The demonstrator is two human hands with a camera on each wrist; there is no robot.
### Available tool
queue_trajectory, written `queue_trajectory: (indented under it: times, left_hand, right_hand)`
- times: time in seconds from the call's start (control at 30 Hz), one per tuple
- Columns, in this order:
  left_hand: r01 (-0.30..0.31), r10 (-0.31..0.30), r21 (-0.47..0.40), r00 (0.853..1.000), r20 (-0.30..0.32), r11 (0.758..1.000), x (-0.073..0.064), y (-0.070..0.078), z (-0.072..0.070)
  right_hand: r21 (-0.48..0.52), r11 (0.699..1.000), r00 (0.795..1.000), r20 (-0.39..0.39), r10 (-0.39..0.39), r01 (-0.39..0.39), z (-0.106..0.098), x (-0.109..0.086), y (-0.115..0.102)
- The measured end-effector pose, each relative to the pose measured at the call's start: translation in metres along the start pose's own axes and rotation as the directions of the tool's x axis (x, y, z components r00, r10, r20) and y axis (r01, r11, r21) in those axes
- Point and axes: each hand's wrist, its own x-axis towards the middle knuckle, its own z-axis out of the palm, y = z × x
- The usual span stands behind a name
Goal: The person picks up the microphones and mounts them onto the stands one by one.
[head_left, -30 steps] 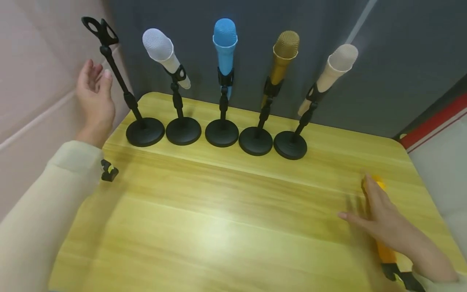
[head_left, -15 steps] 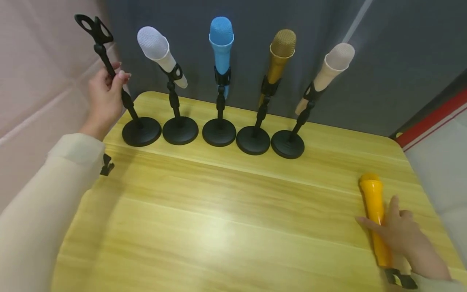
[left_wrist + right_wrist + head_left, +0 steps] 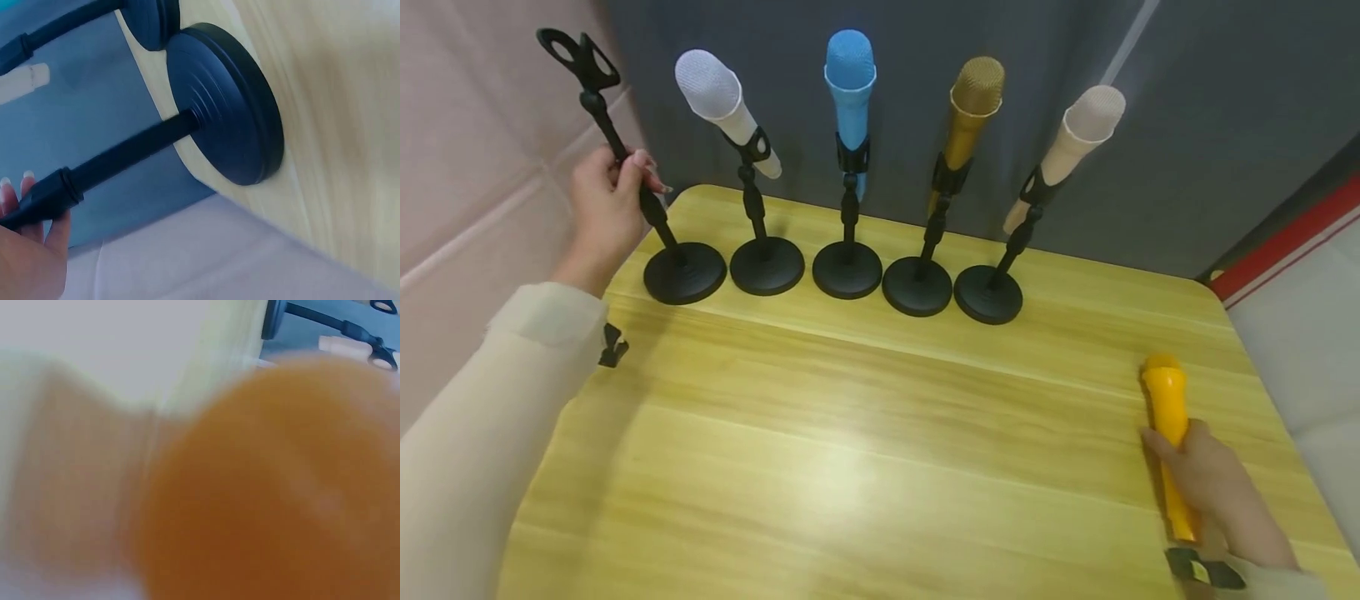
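Note:
At the far left, my left hand (image 3: 604,212) grips the pole of a black microphone stand (image 3: 685,273) whose clip at the top holds nothing. In the left wrist view, the fingers curl round the pole's thick collar (image 3: 47,197), and the round base (image 3: 231,106) rests on the table. On the right side, my right hand (image 3: 1210,475) holds the middle of an orange-yellow microphone (image 3: 1167,396), thumb across the near side. Its head points away, close over the tabletop. The right wrist view is mostly filled by the blurred orange microphone (image 3: 281,487).
Along the back edge, several black stands hold a white microphone (image 3: 709,86), a blue one (image 3: 851,67), a gold one (image 3: 976,87) and a beige one (image 3: 1092,117). Their bases nearly touch. A dark panel (image 3: 775,25) rises behind the wooden table (image 3: 850,433), and a pale wall stands left.
My left hand has moved from beside the leftmost stand onto its pole and gripped it. My right hand has come down onto the orange-yellow microphone and taken hold of it.

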Motion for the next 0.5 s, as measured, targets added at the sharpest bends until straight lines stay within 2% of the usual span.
queue_trajectory:
  times: [0.1, 0.2, 0.37, 0.5]
  left_hand:
    - [-0.019, 0.02, 0.069, 1.0, -0.018, 0.997, -0.011, 0.0, -0.002]
    - [-0.058, 0.062, 0.097, 0.997, -0.041, 0.994, -0.024, -0.004, -0.001]
    - [-0.148, 0.155, 0.09, 0.985, -0.072, 0.985, -0.045, -0.009, 0.007]
    - [-0.171, 0.176, 0.071, 0.983, -0.06, 0.983, -0.061, -0.008, 0.015]
  right_hand:
    - [0.036, 0.999, 1.0, -0.02, 0.013, -0.012, 0.0, -0.001, 0.0]
    - [0.063, 0.998, 0.999, -0.038, 0.003, -0.001, -0.001, -0.001, 0.0]
    - [0.075, 0.996, 0.995, -0.09, -0.037, 0.044, 0.0, -0.002, -0.007]
    - [0.11, 0.991, 0.987, -0.148, -0.062, 0.079, 0.004, -0.006, -0.019]
